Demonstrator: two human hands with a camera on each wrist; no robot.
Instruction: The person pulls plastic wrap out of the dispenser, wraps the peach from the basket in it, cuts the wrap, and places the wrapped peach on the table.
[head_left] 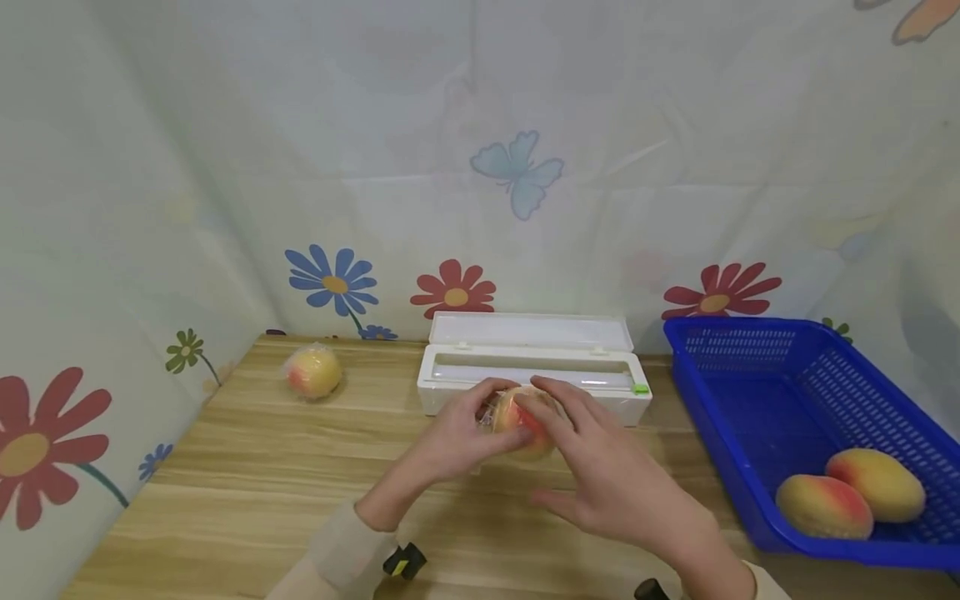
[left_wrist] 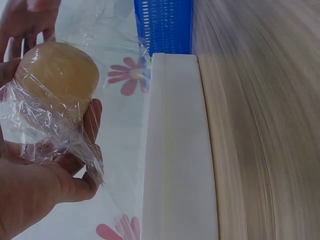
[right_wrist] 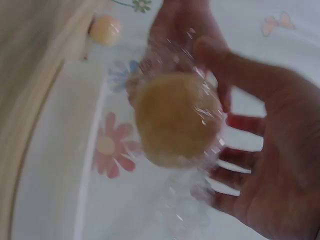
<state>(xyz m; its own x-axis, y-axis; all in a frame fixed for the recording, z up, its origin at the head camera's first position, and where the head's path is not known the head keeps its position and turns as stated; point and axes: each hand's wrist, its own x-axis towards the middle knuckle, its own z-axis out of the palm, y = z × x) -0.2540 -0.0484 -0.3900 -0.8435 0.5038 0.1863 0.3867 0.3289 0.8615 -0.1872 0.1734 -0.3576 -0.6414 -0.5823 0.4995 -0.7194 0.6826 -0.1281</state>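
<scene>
A peach [head_left: 528, 421] in crinkled cling film [left_wrist: 60, 132] is held above the tabletop. My left hand [head_left: 457, 437] grips it from the left, thumb on the near side and fingers curled behind. My right hand [head_left: 618, 471] lies over the right side, its extended fingers touching the film and its thumb standing apart from the peach. In the right wrist view, the peach [right_wrist: 177, 120] is blurred, with loose film trailing below it. Just behind the hands sits a white cling film box [head_left: 536, 396], lid raised and a film roll inside.
At the back left of the wooden table [head_left: 262, 483] lies another wrapped peach [head_left: 313, 372]. A blue plastic basket [head_left: 720, 450] on the right contains two peaches [head_left: 825, 507]. Behind the table hangs a flower-patterned curtain [head_left: 600, 225].
</scene>
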